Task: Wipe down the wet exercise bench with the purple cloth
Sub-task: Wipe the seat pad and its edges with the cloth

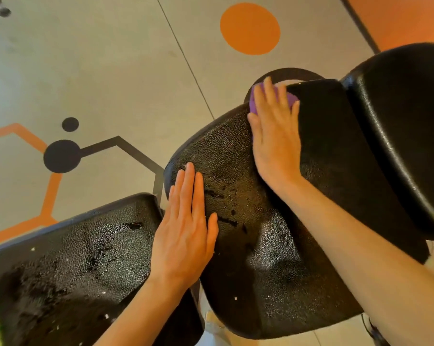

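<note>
Pressing flat, your right hand (275,136) lies with fingers straight on the purple cloth (254,102) at the far end of the bench's middle pad (248,245); most of the cloth is hidden beneath the palm. Your left hand (186,226), fingers extended and together, rests open on the same pad's wet near-left edge. The seat pad (73,265), beaded with droplets, is cut off at lower left.

Warm bright light, glare on wet bench (248,221), curved edges, perhaps slightly soft
</note>
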A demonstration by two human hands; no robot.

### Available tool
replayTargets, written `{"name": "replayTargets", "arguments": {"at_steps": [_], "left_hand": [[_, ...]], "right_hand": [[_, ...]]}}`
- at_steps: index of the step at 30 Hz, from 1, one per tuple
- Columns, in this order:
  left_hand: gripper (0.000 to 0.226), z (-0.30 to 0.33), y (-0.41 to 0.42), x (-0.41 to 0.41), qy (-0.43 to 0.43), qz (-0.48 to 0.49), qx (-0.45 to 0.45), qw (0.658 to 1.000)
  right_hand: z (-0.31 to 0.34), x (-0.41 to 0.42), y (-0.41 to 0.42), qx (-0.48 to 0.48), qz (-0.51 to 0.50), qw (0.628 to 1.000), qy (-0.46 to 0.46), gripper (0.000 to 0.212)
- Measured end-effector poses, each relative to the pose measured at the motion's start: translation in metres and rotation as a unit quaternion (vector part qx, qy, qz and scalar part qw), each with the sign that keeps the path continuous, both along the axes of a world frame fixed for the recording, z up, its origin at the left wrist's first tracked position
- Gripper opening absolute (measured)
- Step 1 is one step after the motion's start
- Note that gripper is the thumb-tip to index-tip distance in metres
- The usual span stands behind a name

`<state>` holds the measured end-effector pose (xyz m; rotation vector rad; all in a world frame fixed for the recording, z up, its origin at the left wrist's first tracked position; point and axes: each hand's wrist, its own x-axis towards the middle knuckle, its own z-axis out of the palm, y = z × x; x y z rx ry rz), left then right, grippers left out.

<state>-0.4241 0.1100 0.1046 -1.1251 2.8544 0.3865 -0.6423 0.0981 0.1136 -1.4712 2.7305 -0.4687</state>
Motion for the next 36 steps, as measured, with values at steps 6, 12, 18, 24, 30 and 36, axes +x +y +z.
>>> {"name": "replayTargets", "arguments": {"at_steps": [6,12,18,24,30,36], "left_hand": [[0.072,0.001,0.0,0.0,0.025,0.003,0.015,1.0],[0.07,0.003,0.001,-0.001,0.035,0.01,0.013,0.999],[0.069,0.01,-0.003,0.011,0.054,0.006,0.021,0.998],[0.067,0.018,-0.012,0.056,0.023,0.058,0.007,0.998],[0.066,0.012,-0.01,0.061,0.012,0.055,-0.004,0.998],[0.065,0.012,-0.011,0.059,-0.001,0.054,-0.016,0.998]], "right_hand": [[-0.003,0.075,0.158,0.15,0.162,0.972,0.082,0.063],[0.001,0.056,0.054,0.124,0.129,0.983,0.037,0.056],[-0.006,0.081,0.118,0.16,0.157,0.971,0.084,0.06],[-0.004,0.067,0.063,0.117,0.168,0.977,0.058,0.056],[-0.012,0.095,0.087,0.134,0.149,0.977,0.08,0.057],[-0.01,0.088,0.079,0.147,0.209,0.963,0.087,0.057]]}}
